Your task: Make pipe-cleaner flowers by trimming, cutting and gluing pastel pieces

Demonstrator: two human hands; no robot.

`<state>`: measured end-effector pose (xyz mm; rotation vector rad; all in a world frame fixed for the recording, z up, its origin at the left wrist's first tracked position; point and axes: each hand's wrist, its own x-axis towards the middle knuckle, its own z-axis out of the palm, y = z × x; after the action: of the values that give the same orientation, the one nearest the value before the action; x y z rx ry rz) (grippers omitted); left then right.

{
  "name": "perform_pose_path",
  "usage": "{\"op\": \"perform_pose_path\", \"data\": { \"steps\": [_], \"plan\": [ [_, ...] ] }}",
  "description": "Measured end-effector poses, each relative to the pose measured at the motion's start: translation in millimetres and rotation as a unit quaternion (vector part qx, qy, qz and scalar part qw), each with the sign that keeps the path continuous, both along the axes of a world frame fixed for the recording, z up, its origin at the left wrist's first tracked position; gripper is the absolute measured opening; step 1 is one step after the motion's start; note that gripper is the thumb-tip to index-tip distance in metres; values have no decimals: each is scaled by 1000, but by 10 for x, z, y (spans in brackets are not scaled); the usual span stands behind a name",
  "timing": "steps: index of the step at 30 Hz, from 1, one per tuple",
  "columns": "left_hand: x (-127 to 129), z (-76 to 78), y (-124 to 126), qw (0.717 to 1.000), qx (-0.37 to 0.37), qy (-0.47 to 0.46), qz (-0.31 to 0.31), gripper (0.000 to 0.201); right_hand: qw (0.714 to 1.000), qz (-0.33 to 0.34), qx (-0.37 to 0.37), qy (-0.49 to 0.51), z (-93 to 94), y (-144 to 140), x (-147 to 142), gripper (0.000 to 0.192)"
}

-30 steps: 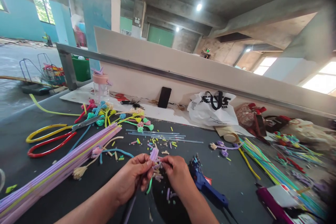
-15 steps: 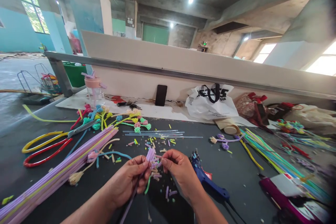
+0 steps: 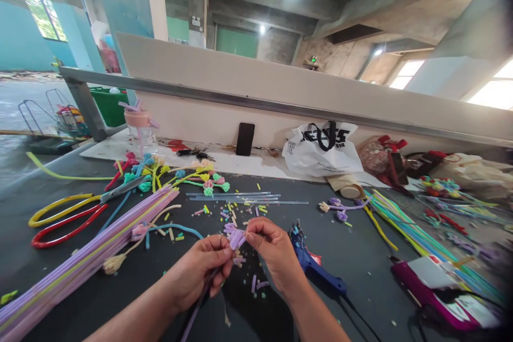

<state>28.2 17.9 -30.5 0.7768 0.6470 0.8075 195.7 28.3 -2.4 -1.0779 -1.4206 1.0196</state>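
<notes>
**Both hands pinched on a purple pipe cleaner**

While both forearms reach in from the bottom edge, the left hand (image 3: 200, 272) curls its fingers shut around a purple pipe cleaner (image 3: 235, 237), whose stem trails down below the palm. Meeting it knuckle to knuckle, the right hand (image 3: 272, 254) pinches the fuzzy looped top between thumb and forefinger; how the loop is wound looks unclear. Cut scraps (image 3: 256, 284) lie on the dark table (image 3: 120, 288) beneath. Just right sits a blue glue gun (image 3: 315, 270); left, a purple bundle (image 3: 76, 267) and scissors (image 3: 72, 211).
</notes>
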Motion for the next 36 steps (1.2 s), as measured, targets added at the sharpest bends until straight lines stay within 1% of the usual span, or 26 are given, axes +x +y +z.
{"op": "perform_pose_path", "data": {
  "steps": [7,13,17,23,27,31,36],
  "plan": [
    [1,11,-4,1000,-7,14,4,17,999,10,19,-41,25,-6,-24,10],
    [-8,-1,-10,1000,-16,21,-7,14,996,12,46,-70,41,-12,-43,11],
    [-16,5,-18,999,-20,25,-4,14,997,-7,32,-63,29,-19,-63,12],
    [-5,62,-20,1000,-22,21,2,17,997,-9,32,-68,-13,-19,-94,13],
    [-13,41,-16,1000,-27,15,-6,16,996,-11,31,-78,-35,-18,-101,13],
    [-28,10,-16,999,-28,19,-12,14,997,0,19,-75,-31,-18,-98,12],
    [-27,16,-13,999,-26,14,-20,11,998,18,1,-52,-20,-24,-92,15]
  ]
}}
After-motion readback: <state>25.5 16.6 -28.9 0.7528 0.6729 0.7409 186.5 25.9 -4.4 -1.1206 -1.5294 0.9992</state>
